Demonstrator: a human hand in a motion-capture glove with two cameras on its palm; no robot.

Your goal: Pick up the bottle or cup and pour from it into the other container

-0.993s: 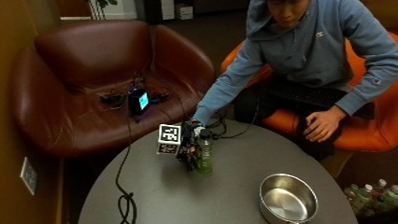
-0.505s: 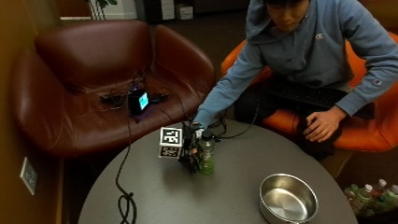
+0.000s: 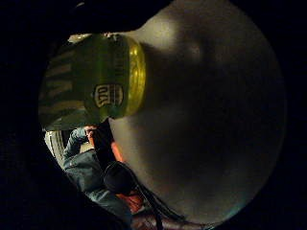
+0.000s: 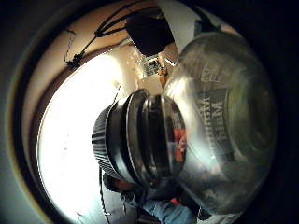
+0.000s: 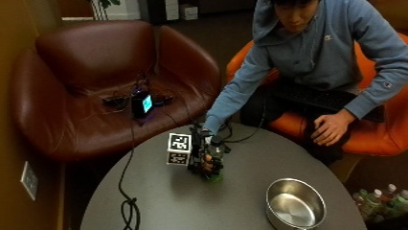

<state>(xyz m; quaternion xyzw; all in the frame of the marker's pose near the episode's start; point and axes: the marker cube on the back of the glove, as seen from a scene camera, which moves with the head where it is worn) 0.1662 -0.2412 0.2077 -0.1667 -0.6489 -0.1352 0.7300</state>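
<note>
Item 1, bottle point(image 5: 215, 160): green, dark ribbed cap on, upright on the round grey table point(image 5: 191, 206), on the side nearest the person

Item 2, right hand point(image 5: 205, 155): gloved, fingers curled round the bottle's body; the palm views show the label and the cap close against the palm. Whether the base has left the table cannot be told

Item 3, bowl point(image 5: 295, 203): steel, appears empty, near the table's edge, well apart from the bottle, toward the person's bare hand point(image 5: 326, 128), which rests on their lap

Step in hand, judged: securing the hold ahead of lifting. Done well, the grip sits on the body below the neck so the mouth stays free; the cap looks closed and would have to come off before any pour. Lift straight up, then carry across

Room: bare tabletop lies between bottle and bowl. A black cable point(image 5: 129, 211) trails over the far side of the table, away from that path. The bowl sits close to the rim, so tip the bottle over its middle, never nudging it outward
</note>
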